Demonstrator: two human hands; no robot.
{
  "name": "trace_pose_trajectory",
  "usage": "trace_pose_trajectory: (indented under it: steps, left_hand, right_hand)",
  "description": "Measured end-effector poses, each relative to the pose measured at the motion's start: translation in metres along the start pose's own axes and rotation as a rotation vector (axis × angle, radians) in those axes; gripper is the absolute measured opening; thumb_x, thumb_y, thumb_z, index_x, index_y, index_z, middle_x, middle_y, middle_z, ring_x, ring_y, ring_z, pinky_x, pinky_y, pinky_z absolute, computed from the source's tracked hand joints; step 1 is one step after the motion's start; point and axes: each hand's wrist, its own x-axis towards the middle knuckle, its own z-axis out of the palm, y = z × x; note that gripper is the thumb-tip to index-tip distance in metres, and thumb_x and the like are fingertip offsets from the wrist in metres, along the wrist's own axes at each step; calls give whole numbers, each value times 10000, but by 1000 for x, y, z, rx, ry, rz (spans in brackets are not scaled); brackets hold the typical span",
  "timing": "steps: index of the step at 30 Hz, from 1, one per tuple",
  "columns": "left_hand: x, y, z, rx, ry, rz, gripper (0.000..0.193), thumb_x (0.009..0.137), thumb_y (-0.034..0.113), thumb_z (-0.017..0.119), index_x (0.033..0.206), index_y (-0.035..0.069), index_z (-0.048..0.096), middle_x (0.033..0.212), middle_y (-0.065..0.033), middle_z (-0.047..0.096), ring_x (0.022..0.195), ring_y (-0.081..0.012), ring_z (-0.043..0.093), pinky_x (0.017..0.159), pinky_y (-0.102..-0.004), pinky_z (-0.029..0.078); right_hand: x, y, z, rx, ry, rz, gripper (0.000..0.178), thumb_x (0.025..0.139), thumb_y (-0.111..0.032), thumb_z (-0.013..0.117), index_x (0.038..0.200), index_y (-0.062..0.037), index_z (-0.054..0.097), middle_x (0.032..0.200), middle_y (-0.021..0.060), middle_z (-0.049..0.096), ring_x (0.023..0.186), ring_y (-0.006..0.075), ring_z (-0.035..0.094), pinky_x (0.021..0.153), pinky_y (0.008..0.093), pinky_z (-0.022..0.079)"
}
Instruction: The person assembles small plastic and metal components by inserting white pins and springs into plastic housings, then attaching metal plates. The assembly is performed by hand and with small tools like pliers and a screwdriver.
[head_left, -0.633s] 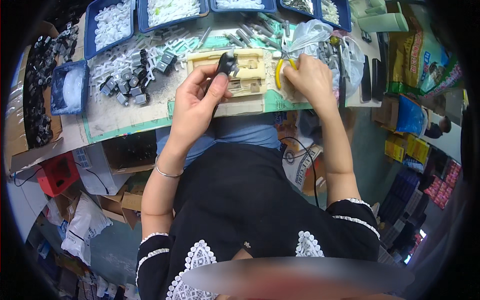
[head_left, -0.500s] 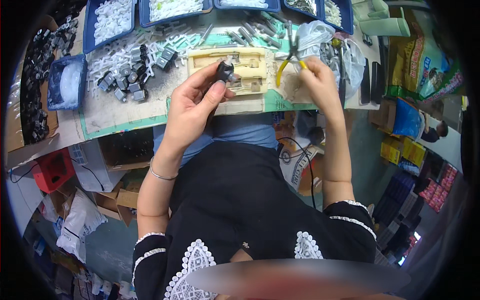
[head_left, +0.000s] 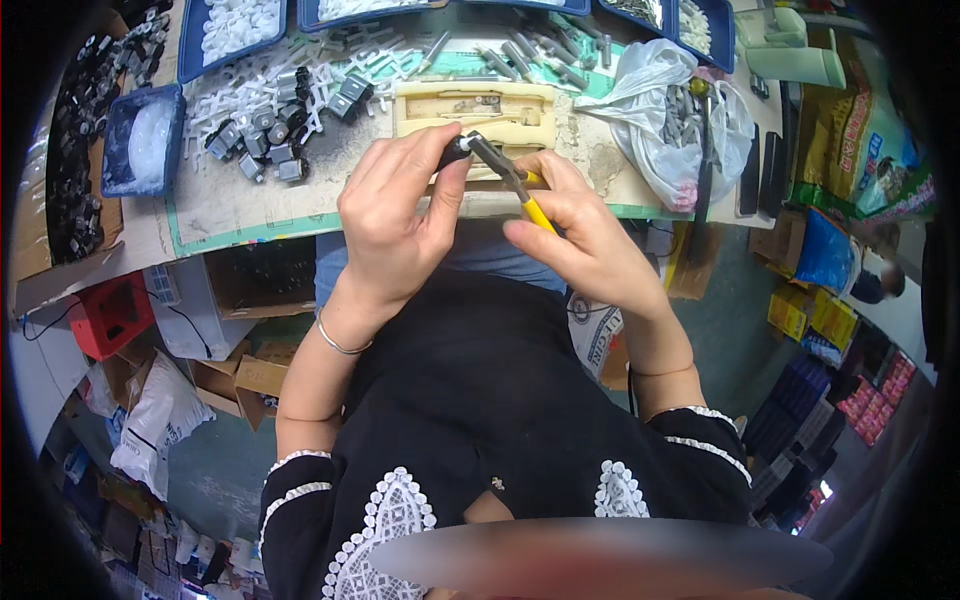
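- By the left hand (head_left: 400,215), a small black part (head_left: 453,153) is grasped between thumb and fingers; it is held above the near edge of the table (head_left: 310,205).
- By the right hand (head_left: 580,225), the yellow handles of a pair of pliers (head_left: 512,176) are gripped; the metal tip is brought to the part's pale end, though contact cannot be told.
- White pieces are contained in a blue tray (head_left: 192,52) at far left; grey metal pieces are contained in another tray (head_left: 655,36) at far right.
- In a small blue tub (head_left: 112,130) at left, a whitish translucent mass is held.
- Black pieces are heaped in a cardboard box (head_left: 32,190) at the left edge.
- Grey pieces are enclosed in a clear plastic bag (head_left: 638,125) at right.
- Printed lettering is borne by a green-and-gold package (head_left: 860,125) at right and by a white sack (head_left: 160,430) on the floor at left.
- The near part of a cream fixture (head_left: 475,88) is hidden by the hands and pliers.
- Left of the fixture, grey-and-black blocks (head_left: 265,135) are piled; beyond it, grey cylinders (head_left: 515,55) are scattered.
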Motion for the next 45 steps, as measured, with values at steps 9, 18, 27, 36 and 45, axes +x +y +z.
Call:
trace_pose_trajectory:
  steps: [9, 18, 27, 36, 45]
  left_hand:
    - [-9, 3, -23, -591, -325, -437, 183, 795, 14, 601, 959, -61, 632, 770, -110, 642, 673, -157, 595, 620, -257, 459]
    - [-26, -54, -85, -924, -959, -679, 251, 812, 155, 648, 971, -39, 654, 817, -100, 666, 731, -145, 610, 650, -234, 461]
    - [-163, -189, -145, 75, -809, -1035, 256, 762, 99, 661, 1007, 25, 645, 934, -130, 666, 884, -224, 613, 801, -325, 467]
    - [-255, -255, -107, 508, -604, -934, 367, 817, 187, 585, 1150, 35, 574, 1140, -201, 585, 1070, -356, 549, 926, -416, 440]
    - [-190, -168, -114, 635, -800, -801, 296, 809, 165, 579, 1072, 31, 604, 1072, -212, 594, 945, -386, 574, 819, -446, 472]
  right_hand:
    - [-7, 9, 6, -374, 121, -223, 184, 732, -136, 660, 669, -1, 552, 904, 163, 528, 831, 336, 515, 745, 403, 422]
    - [-3, 41, -35, -638, 487, 371, 287, 818, -229, 606, 785, 54, 567, 912, 236, 507, 859, 393, 537, 773, 462, 432]
    - [19, 21, -61, -1019, 336, 344, 321, 812, -309, 621, 874, 5, 597, 844, 162, 577, 819, 322, 583, 738, 412, 471]
    - [168, 106, -229, -1225, 733, 173, 426, 806, -269, 549, 1214, -148, 527, 1189, 114, 550, 1087, 341, 514, 911, 483, 396]
    - [200, 115, -278, -799, 487, 100, 380, 766, -364, 681, 973, -45, 670, 846, 113, 682, 757, 213, 657, 670, 299, 495]
